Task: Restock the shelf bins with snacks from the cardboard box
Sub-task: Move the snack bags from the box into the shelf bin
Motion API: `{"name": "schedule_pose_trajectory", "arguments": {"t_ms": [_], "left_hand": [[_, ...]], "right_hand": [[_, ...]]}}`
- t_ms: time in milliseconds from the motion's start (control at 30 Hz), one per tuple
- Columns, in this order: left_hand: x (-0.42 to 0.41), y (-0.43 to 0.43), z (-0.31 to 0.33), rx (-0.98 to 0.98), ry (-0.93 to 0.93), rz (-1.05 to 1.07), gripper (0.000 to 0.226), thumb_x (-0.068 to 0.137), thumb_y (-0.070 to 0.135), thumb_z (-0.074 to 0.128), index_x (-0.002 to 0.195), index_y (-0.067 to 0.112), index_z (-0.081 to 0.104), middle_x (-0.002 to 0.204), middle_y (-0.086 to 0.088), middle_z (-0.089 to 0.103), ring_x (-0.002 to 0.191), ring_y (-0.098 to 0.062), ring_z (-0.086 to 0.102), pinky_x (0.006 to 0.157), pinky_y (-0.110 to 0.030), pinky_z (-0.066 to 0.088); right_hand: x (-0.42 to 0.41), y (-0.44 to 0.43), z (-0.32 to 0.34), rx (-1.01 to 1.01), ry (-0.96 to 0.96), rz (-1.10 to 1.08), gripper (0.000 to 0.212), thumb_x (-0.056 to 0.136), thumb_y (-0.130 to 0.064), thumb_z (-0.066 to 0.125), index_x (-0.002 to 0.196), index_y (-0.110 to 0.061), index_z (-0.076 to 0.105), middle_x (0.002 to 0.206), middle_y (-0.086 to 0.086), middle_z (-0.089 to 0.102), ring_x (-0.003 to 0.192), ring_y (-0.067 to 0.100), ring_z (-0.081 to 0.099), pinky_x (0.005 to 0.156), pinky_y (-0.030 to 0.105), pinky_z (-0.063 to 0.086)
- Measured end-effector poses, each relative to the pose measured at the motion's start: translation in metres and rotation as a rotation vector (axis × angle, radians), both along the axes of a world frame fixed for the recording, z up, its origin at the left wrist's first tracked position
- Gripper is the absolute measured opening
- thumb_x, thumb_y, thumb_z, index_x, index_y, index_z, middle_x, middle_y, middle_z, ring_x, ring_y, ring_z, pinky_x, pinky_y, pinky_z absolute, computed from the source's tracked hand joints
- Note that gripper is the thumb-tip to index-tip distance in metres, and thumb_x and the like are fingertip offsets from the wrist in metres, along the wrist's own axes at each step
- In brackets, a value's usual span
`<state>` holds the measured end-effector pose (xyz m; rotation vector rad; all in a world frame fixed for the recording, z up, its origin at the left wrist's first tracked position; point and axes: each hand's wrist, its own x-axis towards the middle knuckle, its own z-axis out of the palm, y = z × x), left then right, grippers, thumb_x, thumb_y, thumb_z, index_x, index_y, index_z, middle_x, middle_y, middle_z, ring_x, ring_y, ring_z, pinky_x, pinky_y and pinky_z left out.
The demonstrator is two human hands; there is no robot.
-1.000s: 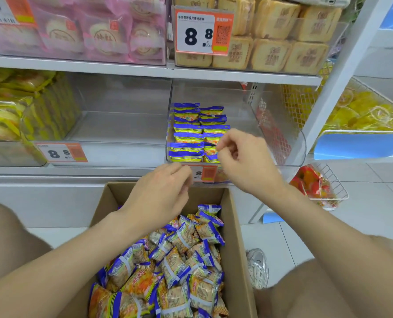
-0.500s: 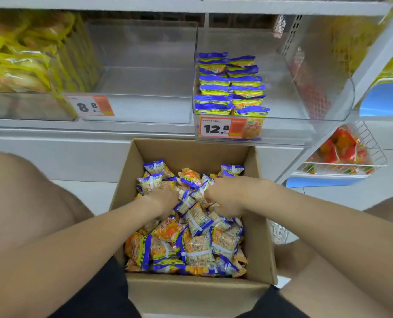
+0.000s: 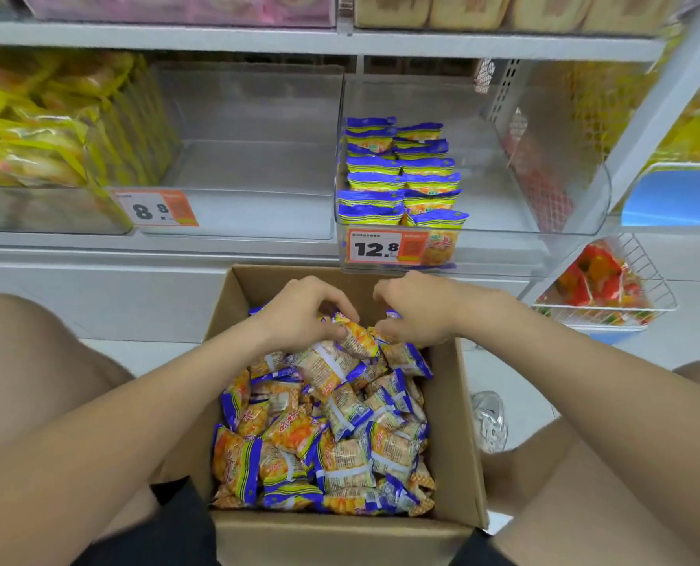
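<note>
head view: the left hand (image 3: 299, 312) pinches a snack packet (image 3: 358, 341) at the far end of the cardboard box (image 3: 465, 422). the right hand (image 3: 418, 310) curls just beside it, grasp unclear. the shelf bin (image 3: 503, 253) stands farther back, partly filled.

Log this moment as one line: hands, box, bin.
phase: picking | left hand: grips snack packet in cardboard box | right hand: among packets, grip unclear | clear bin tagged 12.8: partly stocked

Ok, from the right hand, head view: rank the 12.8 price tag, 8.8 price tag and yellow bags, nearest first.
1. 12.8 price tag, just above the right hand.
2. 8.8 price tag, farther left.
3. Yellow bags, far left.
</note>
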<state>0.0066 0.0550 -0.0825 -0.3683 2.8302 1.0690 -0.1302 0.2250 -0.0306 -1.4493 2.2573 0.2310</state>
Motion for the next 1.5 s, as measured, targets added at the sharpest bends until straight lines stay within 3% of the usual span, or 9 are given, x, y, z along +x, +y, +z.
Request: {"name": "schedule_pose_trajectory", "arguments": {"t_ms": [133, 267, 467, 667, 867, 1033, 1133, 1267, 1500], "left_hand": [[0.003, 0.011, 0.030, 0.084, 0.143, -0.021, 0.022, 0.080, 0.020, 0.091, 0.095, 0.034, 0.083, 0.098, 0.022, 0.077, 0.101, 0.005, 0.069, 0.100, -0.034, 0.054], [0.003, 0.012, 0.051, 0.264, 0.235, -0.034, 0.021, 0.080, 0.006, 0.089, 0.094, 0.021, 0.084, 0.105, 0.012, 0.080, 0.107, -0.006, 0.073, 0.100, -0.040, 0.057], [0.001, 0.008, 0.078, 0.376, 0.281, -0.029, 0.032, 0.074, 0.001, 0.092, 0.099, 0.018, 0.081, 0.119, 0.007, 0.075, 0.111, -0.014, 0.073, 0.092, -0.041, 0.062], [-0.007, 0.018, 0.102, 0.521, 0.291, 0.028, 0.074, 0.078, 0.001, 0.089, 0.139, 0.034, 0.061, 0.132, 0.008, 0.068, 0.098, -0.023, 0.076, 0.083, -0.041, 0.063], [-0.023, 0.036, 0.109, 0.595, 0.374, 0.276, 0.053, 0.083, 0.006, 0.086, 0.125, 0.032, 0.069, 0.097, -0.007, 0.078, 0.087, -0.025, 0.078, 0.078, -0.039, 0.060], [-0.045, 0.046, 0.126, 0.554, 0.602, 0.368, 0.052, 0.084, 0.005, 0.086, 0.127, 0.026, 0.064, 0.099, -0.002, 0.077, 0.078, -0.019, 0.078, 0.064, -0.026, 0.059], [-0.054, 0.046, 0.128, 0.335, 0.596, 0.370, 0.062, 0.083, 0.020, 0.089, 0.136, 0.029, 0.059, 0.114, 0.007, 0.073, 0.089, -0.009, 0.075, 0.081, -0.036, 0.062], [-0.065, 0.045, 0.135, -0.023, 0.538, 0.409, 0.028, 0.087, 0.041, 0.083, 0.110, 0.026, 0.078, 0.105, 0.017, 0.071, 0.101, 0.003, 0.066, 0.105, -0.044, 0.049], [-0.102, 0.022, 0.140, -0.060, 0.488, 0.273, 0.024, 0.095, 0.041, 0.074, 0.080, 0.023, 0.079, 0.077, 0.013, 0.074, 0.082, -0.003, 0.065, 0.076, -0.019, 0.047]], "right_hand": [[-0.004, 0.006, 0.015, -0.067, -0.347, -0.266, 0.067, 0.103, -0.039, 0.055, 0.161, -0.014, 0.033, 0.154, 0.007, 0.051, 0.134, 0.024, 0.055, 0.110, 0.038, 0.048], [-0.011, 0.014, 0.026, -0.120, -0.650, -0.416, 0.065, 0.097, -0.030, 0.070, 0.154, -0.016, 0.043, 0.117, 0.005, 0.072, 0.098, 0.021, 0.076, 0.091, 0.042, 0.063], [-0.021, 0.032, 0.062, -0.287, -0.714, -0.492, 0.056, 0.086, -0.035, 0.085, 0.133, -0.018, 0.058, 0.110, 0.010, 0.072, 0.099, 0.026, 0.075, 0.082, 0.043, 0.065], [-0.032, 0.047, 0.094, -0.569, -0.521, -0.402, 0.053, 0.082, -0.027, 0.085, 0.126, -0.051, 0.067, 0.107, 0.002, 0.068, 0.090, 0.014, 0.067, 0.075, 0.036, 0.058], [-0.025, 0.038, 0.098, -1.013, -0.704, -0.594, 0.047, 0.078, -0.025, 0.092, 0.122, -0.026, 0.073, 0.103, 0.004, 0.079, 0.095, 0.022, 0.077, 0.086, 0.043, 0.064], [-0.030, 0.030, 0.100, -1.022, -1.017, -0.832, 0.046, 0.086, -0.015, 0.085, 0.126, -0.007, 0.063, 0.104, 0.014, 0.079, 0.091, 0.032, 0.079, 0.084, 0.045, 0.065], [-0.049, 0.028, 0.103, -1.088, -0.878, -0.937, 0.040, 0.087, -0.017, 0.084, 0.120, -0.007, 0.063, 0.099, 0.014, 0.079, 0.085, 0.032, 0.079, 0.082, 0.044, 0.065], [-0.099, 0.030, 0.096, -1.046, -0.191, -0.846, 0.036, 0.083, -0.038, 0.084, 0.107, -0.020, 0.066, 0.096, 0.001, 0.076, 0.088, 0.024, 0.074, 0.081, 0.041, 0.060], [-0.179, 0.003, 0.073, -0.661, 0.148, -0.893, 0.048, 0.088, -0.018, 0.077, 0.120, -0.003, 0.044, 0.125, 0.024, 0.060, 0.115, 0.044, 0.060, 0.079, 0.039, 0.048]]}}
